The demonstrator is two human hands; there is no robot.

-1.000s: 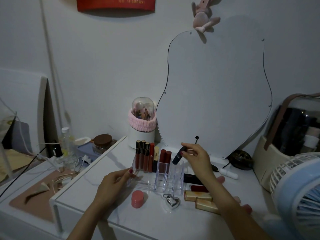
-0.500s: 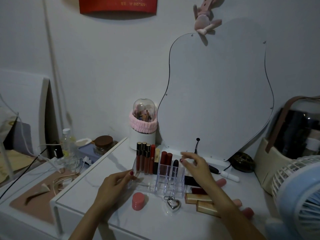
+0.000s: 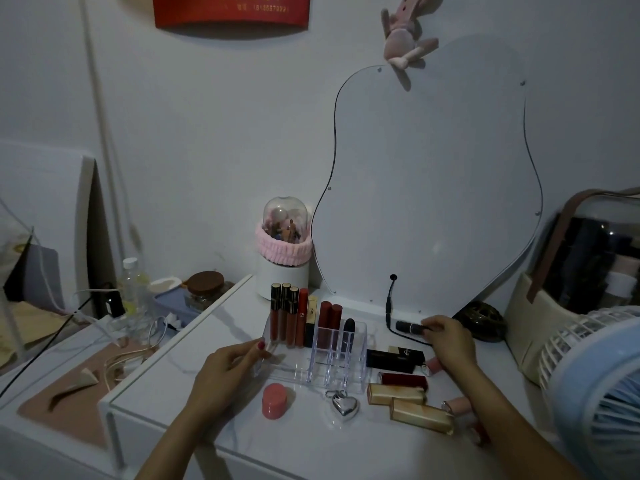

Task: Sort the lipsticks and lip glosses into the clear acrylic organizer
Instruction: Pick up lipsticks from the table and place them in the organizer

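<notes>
The clear acrylic organizer stands on the white table. Its back slots hold several lip glosses, a gold-and-black lipstick, two dark red lipsticks and a dark lipstick. My left hand holds the organizer's left edge. My right hand grips a dark lipstick lying at the foot of the mirror. To the right of the organizer lie a black lipstick, a dark red one, two gold ones and pink ones partly hidden by my forearm.
A pink round jar and a silver heart keyring lie in front of the organizer. A wavy mirror leans at the back beside a white brush holder. A blue fan and a cosmetics case stand at the right.
My right hand set the dark lipstick into an organizer slot, let go, then moved right and back to grip another dark lipstick by the mirror. My left hand stayed on the organizer.
</notes>
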